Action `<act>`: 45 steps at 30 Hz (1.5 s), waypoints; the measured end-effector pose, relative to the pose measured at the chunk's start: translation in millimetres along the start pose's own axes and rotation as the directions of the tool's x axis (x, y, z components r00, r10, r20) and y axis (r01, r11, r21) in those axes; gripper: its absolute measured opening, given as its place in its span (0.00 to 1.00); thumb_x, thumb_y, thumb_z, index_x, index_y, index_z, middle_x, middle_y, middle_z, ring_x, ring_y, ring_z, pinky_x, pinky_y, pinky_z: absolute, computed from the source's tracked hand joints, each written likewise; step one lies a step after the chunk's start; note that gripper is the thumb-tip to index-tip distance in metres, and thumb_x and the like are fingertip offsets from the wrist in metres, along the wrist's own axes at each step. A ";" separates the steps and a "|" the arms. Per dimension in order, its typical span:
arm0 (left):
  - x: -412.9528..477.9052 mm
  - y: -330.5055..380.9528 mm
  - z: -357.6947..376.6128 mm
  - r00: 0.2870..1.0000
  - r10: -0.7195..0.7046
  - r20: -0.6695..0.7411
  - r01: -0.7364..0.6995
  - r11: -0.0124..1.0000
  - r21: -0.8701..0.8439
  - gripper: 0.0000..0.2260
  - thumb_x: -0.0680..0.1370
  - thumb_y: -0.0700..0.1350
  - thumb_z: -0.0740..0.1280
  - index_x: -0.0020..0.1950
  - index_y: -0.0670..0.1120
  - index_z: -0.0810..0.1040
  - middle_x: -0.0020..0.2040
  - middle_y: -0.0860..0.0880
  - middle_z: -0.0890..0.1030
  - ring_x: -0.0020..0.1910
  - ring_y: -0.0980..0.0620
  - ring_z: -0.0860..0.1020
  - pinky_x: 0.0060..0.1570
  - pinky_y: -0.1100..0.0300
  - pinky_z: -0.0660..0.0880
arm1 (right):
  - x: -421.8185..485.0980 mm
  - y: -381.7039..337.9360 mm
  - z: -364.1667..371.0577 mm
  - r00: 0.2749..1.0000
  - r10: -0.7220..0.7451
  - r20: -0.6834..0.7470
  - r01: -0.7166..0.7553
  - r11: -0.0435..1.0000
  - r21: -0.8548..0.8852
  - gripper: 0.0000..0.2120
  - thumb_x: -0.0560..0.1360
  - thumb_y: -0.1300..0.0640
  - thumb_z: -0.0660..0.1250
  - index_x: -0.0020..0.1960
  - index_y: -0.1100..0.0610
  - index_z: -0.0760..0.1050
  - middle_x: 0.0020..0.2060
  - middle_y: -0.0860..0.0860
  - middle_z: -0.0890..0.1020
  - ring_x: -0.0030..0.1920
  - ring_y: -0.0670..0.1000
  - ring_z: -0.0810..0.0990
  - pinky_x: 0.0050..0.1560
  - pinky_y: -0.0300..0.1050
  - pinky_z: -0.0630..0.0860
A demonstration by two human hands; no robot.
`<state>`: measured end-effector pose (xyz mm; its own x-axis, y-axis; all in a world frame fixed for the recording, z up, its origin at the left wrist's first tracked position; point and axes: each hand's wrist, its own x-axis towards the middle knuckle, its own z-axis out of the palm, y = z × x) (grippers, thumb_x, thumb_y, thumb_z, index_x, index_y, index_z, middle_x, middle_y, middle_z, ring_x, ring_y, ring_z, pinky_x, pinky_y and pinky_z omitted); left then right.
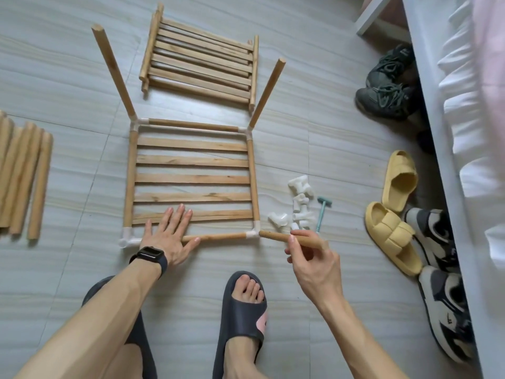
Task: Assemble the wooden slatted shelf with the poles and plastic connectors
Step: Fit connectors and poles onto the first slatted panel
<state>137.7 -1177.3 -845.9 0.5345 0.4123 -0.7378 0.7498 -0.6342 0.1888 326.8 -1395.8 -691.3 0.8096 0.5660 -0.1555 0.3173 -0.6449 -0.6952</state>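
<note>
With the frame [191, 179] pressed down by the flat, released left hand [169, 236], the pole [281, 237] grasped by the right hand [311, 259] should next be pushed into the corner connector [254, 234].

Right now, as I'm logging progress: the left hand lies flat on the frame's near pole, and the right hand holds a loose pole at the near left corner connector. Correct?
Not quite. In the head view the right hand holds the loose pole at the near right corner connector, not the left. The left hand does lie flat on the frame's near pole.
</note>
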 end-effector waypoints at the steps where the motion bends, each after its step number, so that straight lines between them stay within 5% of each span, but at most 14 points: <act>1: -0.1 -0.5 -0.2 1.000 0.000 0.003 0.000 1.000 -0.010 0.32 0.80 0.68 0.41 0.73 0.57 0.24 0.73 0.56 0.22 0.77 0.52 0.29 0.75 0.38 0.36 | 6.9 -1.2 0.0 1.000 0.014 0.011 -0.014 1.000 -0.008 0.01 0.78 0.50 0.69 0.49 0.44 0.79 0.36 0.43 0.85 0.38 0.45 0.85 0.46 0.53 0.82; 4: -0.4 -1.2 1.1 1.000 -0.002 0.004 0.002 1.000 -0.028 0.32 0.81 0.68 0.41 0.74 0.57 0.24 0.73 0.55 0.22 0.76 0.51 0.28 0.75 0.38 0.36 | 24.4 -8.0 -0.4 0.999 0.000 0.047 0.003 0.998 -0.065 0.04 0.79 0.48 0.68 0.45 0.45 0.79 0.33 0.42 0.84 0.40 0.41 0.84 0.51 0.45 0.79; 8: 0.3 -0.7 1.0 1.000 -0.015 0.008 0.015 1.000 -0.018 0.31 0.81 0.67 0.39 0.73 0.56 0.23 0.72 0.54 0.20 0.76 0.50 0.27 0.76 0.37 0.37 | 29.3 -13.0 5.9 0.991 -0.100 0.084 0.114 0.979 -0.171 0.06 0.80 0.47 0.67 0.47 0.48 0.79 0.32 0.44 0.84 0.40 0.42 0.83 0.44 0.36 0.74; 12: 1.4 0.2 1.7 1.000 -0.023 -0.007 0.023 1.000 -0.002 0.31 0.82 0.66 0.40 0.73 0.56 0.23 0.72 0.53 0.20 0.77 0.50 0.28 0.76 0.37 0.37 | 32.9 -10.1 10.3 0.986 -0.157 0.061 0.165 0.968 -0.187 0.07 0.80 0.50 0.67 0.47 0.51 0.80 0.32 0.46 0.83 0.37 0.44 0.83 0.43 0.42 0.77; 14: 1.0 -1.0 0.5 1.000 -0.027 -0.015 0.028 1.000 0.004 0.31 0.82 0.66 0.40 0.74 0.56 0.24 0.73 0.53 0.21 0.78 0.50 0.30 0.76 0.38 0.38 | 25.4 -6.0 14.2 0.979 -0.201 0.022 0.202 0.967 -0.153 0.03 0.79 0.54 0.69 0.46 0.49 0.78 0.34 0.43 0.83 0.37 0.42 0.82 0.42 0.41 0.79; 19: 2.6 -1.9 -2.3 1.000 -0.024 0.003 0.024 0.999 0.036 0.30 0.82 0.66 0.40 0.73 0.56 0.23 0.74 0.54 0.23 0.79 0.49 0.32 0.77 0.38 0.40 | 0.8 2.8 21.2 0.974 -0.225 0.005 0.225 0.968 -0.112 0.20 0.77 0.59 0.72 0.52 0.32 0.75 0.47 0.30 0.80 0.40 0.42 0.85 0.41 0.38 0.80; 21: 4.1 -3.3 -2.2 1.000 -0.023 -0.008 0.023 0.999 0.038 0.31 0.82 0.66 0.40 0.73 0.56 0.23 0.74 0.54 0.22 0.79 0.49 0.31 0.77 0.38 0.40 | 11.2 -4.5 21.0 0.977 -0.212 0.009 0.212 0.969 -0.126 0.18 0.77 0.56 0.71 0.48 0.30 0.75 0.39 0.37 0.82 0.38 0.42 0.84 0.42 0.39 0.79; 24: 4.1 -3.9 -3.6 1.000 -0.019 0.000 0.019 1.000 0.024 0.30 0.82 0.66 0.40 0.73 0.57 0.24 0.74 0.55 0.23 0.79 0.50 0.32 0.77 0.39 0.40 | 33.0 -19.6 18.7 0.994 -0.068 0.087 0.087 0.968 -0.237 0.06 0.78 0.43 0.67 0.44 0.41 0.79 0.35 0.42 0.84 0.40 0.45 0.84 0.45 0.48 0.80; 27: 5.4 -3.7 -0.2 0.999 -0.030 -0.030 0.031 0.999 0.020 0.30 0.82 0.66 0.40 0.74 0.57 0.24 0.74 0.55 0.23 0.79 0.50 0.32 0.77 0.39 0.40 | 47.7 -39.6 -1.3 0.966 0.082 0.245 0.053 0.867 -0.496 0.21 0.74 0.28 0.60 0.48 0.41 0.83 0.36 0.40 0.84 0.43 0.45 0.83 0.44 0.46 0.79; 30: 5.2 -4.6 0.4 1.000 -0.018 -0.020 0.018 1.000 0.013 0.31 0.82 0.66 0.40 0.74 0.57 0.24 0.75 0.55 0.23 0.79 0.50 0.32 0.77 0.39 0.40 | 55.6 -75.7 -30.4 0.884 0.206 0.419 0.042 0.859 -0.510 0.27 0.72 0.22 0.54 0.48 0.40 0.80 0.34 0.42 0.84 0.39 0.43 0.83 0.45 0.47 0.79; 32: 6.1 -4.8 1.5 0.999 -0.018 -0.038 0.018 1.000 0.015 0.31 0.81 0.66 0.40 0.75 0.57 0.25 0.75 0.55 0.23 0.79 0.50 0.31 0.77 0.39 0.40 | 54.1 -93.4 -37.1 0.848 0.232 0.477 0.105 0.808 -0.579 0.23 0.76 0.28 0.56 0.47 0.43 0.79 0.33 0.45 0.84 0.35 0.44 0.83 0.42 0.46 0.79; 36: 6.1 -5.7 -0.1 0.999 -0.028 -0.027 0.028 1.000 0.008 0.32 0.81 0.67 0.39 0.76 0.57 0.25 0.75 0.55 0.23 0.78 0.50 0.31 0.77 0.38 0.40 | 46.6 -109.1 -24.9 0.837 0.140 0.528 0.416 0.463 -0.783 0.13 0.81 0.45 0.57 0.46 0.53 0.72 0.36 0.47 0.75 0.41 0.54 0.77 0.40 0.48 0.74; 39: 7.1 -6.1 0.3 0.999 -0.031 -0.027 0.031 1.000 0.004 0.32 0.81 0.67 0.39 0.76 0.57 0.25 0.74 0.55 0.22 0.78 0.50 0.30 0.77 0.37 0.40 | 44.0 -106.5 -11.5 0.808 0.121 0.576 0.518 0.321 -0.793 0.12 0.82 0.55 0.58 0.41 0.54 0.63 0.32 0.48 0.65 0.40 0.56 0.73 0.39 0.47 0.68; 45: 7.8 -7.0 1.3 0.999 -0.021 -0.030 0.021 1.000 0.012 0.31 0.81 0.67 0.38 0.75 0.57 0.24 0.73 0.55 0.21 0.78 0.51 0.30 0.77 0.38 0.38 | 52.0 -91.1 -7.3 0.814 0.106 0.572 0.507 0.353 -0.787 0.15 0.80 0.57 0.61 0.37 0.53 0.61 0.30 0.49 0.65 0.37 0.55 0.71 0.37 0.47 0.68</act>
<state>136.1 -1170.4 -853.8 0.5305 0.4449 -0.7215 0.7560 -0.6334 0.1653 343.6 -1311.4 -630.9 0.4101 0.6854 -0.6017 0.9106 -0.3446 0.2281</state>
